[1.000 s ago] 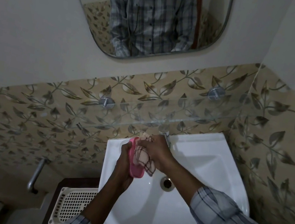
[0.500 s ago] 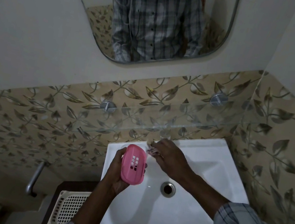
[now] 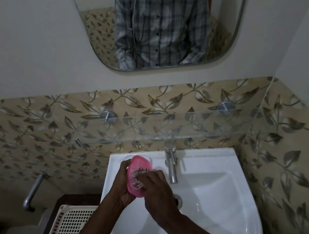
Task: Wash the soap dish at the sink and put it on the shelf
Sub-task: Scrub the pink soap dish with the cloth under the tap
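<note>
My left hand [image 3: 123, 186] grips a pink oval soap dish [image 3: 139, 164], held on edge over the left part of the white sink [image 3: 215, 199]. My right hand [image 3: 159, 192] presses a checked cloth [image 3: 140, 177] against the dish's inner face. The cloth covers the middle of the dish, and my fingers hide its lower edge. A glass shelf [image 3: 168, 127] runs along the tiled wall above the sink, held by two round metal brackets.
A chrome tap [image 3: 171, 164] stands at the back of the sink, just right of the dish. The drain [image 3: 178, 199] is partly hidden by my right wrist. A cream perforated basket [image 3: 70, 223] sits left of the sink. A mirror [image 3: 160, 21] hangs above.
Half a second ago the dish was bare in my left hand and my right hand was off to the side. Now my right hand has brought the cloth back onto the dish.
</note>
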A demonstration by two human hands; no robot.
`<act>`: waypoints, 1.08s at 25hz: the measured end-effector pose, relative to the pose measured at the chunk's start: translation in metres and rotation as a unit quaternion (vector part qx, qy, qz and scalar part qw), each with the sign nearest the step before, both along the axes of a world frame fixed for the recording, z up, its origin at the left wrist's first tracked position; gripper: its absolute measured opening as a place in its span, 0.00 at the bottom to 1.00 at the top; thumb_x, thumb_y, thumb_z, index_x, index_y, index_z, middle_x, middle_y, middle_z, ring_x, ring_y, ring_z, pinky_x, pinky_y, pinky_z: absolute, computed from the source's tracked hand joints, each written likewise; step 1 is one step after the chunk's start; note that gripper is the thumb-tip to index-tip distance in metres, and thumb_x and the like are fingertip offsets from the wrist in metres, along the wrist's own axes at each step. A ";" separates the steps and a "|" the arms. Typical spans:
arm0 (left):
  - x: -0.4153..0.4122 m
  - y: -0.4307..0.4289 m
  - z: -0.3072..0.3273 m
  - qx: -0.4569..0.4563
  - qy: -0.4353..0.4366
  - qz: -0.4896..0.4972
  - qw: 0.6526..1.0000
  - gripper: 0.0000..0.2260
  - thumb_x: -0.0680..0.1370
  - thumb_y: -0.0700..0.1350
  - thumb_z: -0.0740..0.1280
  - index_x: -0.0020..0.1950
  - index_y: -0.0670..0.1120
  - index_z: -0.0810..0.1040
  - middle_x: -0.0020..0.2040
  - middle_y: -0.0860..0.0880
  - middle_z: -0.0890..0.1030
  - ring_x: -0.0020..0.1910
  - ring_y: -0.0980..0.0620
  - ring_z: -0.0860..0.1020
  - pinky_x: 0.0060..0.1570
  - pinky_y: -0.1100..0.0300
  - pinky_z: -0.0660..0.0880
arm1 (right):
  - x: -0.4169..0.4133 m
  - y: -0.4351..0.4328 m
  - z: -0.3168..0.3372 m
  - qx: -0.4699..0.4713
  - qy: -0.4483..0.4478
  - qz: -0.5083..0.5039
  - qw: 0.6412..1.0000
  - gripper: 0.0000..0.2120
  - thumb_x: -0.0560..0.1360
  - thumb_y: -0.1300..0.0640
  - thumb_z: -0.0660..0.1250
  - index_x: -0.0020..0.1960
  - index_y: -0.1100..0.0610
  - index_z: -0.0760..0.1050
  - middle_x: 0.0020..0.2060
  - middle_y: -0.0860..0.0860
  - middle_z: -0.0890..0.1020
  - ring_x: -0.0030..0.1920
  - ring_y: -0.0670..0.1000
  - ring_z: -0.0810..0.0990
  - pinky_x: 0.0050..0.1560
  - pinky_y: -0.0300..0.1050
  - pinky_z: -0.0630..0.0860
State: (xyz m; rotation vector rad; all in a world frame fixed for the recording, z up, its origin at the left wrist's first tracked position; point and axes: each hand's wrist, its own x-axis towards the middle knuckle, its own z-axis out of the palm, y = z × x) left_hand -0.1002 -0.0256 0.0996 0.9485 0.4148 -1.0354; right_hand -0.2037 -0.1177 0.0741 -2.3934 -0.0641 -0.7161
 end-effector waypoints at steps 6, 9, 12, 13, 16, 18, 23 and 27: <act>0.002 0.002 0.004 -0.016 0.004 -0.051 0.999 0.27 0.78 0.58 0.60 0.57 0.34 0.79 0.47 0.34 0.82 0.43 0.38 0.82 0.42 0.47 0.82 | 0.004 -0.045 -0.010 -0.020 -0.041 0.073 0.996 0.23 0.71 0.76 0.67 0.60 0.55 0.77 0.56 0.54 0.77 0.56 0.54 0.76 0.56 0.50 0.77; 0.001 0.000 0.007 -0.009 0.029 -0.070 0.997 0.29 0.76 0.59 0.62 0.58 0.32 0.79 0.49 0.33 0.82 0.43 0.35 0.82 0.43 0.44 0.82 | -0.005 -0.043 -0.016 -0.106 -0.093 0.183 0.973 0.19 0.71 0.76 0.66 0.56 0.58 0.78 0.55 0.58 0.80 0.57 0.57 0.77 0.58 0.51 0.75; 0.001 0.006 0.007 -0.003 0.002 -0.078 0.997 0.27 0.76 0.58 0.62 0.59 0.35 0.79 0.49 0.34 0.81 0.43 0.37 0.81 0.42 0.46 0.82 | 0.010 -0.071 -0.012 -0.089 -0.095 0.107 0.986 0.19 0.69 0.76 0.68 0.54 0.58 0.79 0.53 0.57 0.82 0.56 0.57 0.78 0.53 0.55 0.77; 0.003 0.007 0.007 -0.004 0.008 -0.082 0.997 0.27 0.75 0.57 0.63 0.57 0.34 0.79 0.48 0.34 0.82 0.42 0.37 0.81 0.40 0.47 0.82 | 0.010 -0.067 -0.014 -0.097 -0.080 0.116 0.985 0.19 0.69 0.75 0.67 0.55 0.58 0.80 0.53 0.57 0.82 0.57 0.57 0.77 0.54 0.56 0.77; 0.002 0.007 0.012 -0.003 0.009 -0.109 0.994 0.27 0.74 0.57 0.64 0.56 0.34 0.81 0.49 0.34 0.81 0.43 0.38 0.81 0.43 0.47 0.81 | 0.008 -0.067 -0.017 -0.182 -0.063 0.225 0.955 0.19 0.71 0.75 0.64 0.57 0.59 0.79 0.56 0.57 0.81 0.60 0.58 0.76 0.63 0.55 0.73; 0.003 0.007 0.013 0.002 0.000 -0.099 0.995 0.26 0.73 0.56 0.66 0.58 0.36 0.80 0.50 0.36 0.81 0.45 0.39 0.79 0.45 0.48 0.80 | 0.018 -0.081 -0.010 -0.145 -0.035 0.164 0.975 0.19 0.70 0.76 0.65 0.55 0.59 0.80 0.54 0.57 0.82 0.58 0.58 0.77 0.57 0.57 0.76; 0.004 -0.001 0.002 0.068 -0.038 -0.013 0.997 0.29 0.76 0.61 0.62 0.63 0.37 0.74 0.44 0.38 0.79 0.44 0.42 0.78 0.39 0.51 0.80 | -0.003 -0.024 0.005 -0.061 0.008 0.138 0.989 0.18 0.68 0.72 0.65 0.55 0.59 0.79 0.49 0.54 0.81 0.49 0.55 0.77 0.50 0.45 0.77; 0.000 -0.005 0.000 0.078 -0.124 0.001 0.989 0.27 0.77 0.61 0.59 0.57 0.37 0.78 0.47 0.38 0.81 0.45 0.41 0.81 0.48 0.50 0.77 | 0.022 -0.026 0.040 0.193 0.102 0.045 0.975 0.09 0.70 0.66 0.67 0.48 0.58 0.82 0.45 0.53 0.85 0.46 0.51 0.82 0.48 0.41 0.77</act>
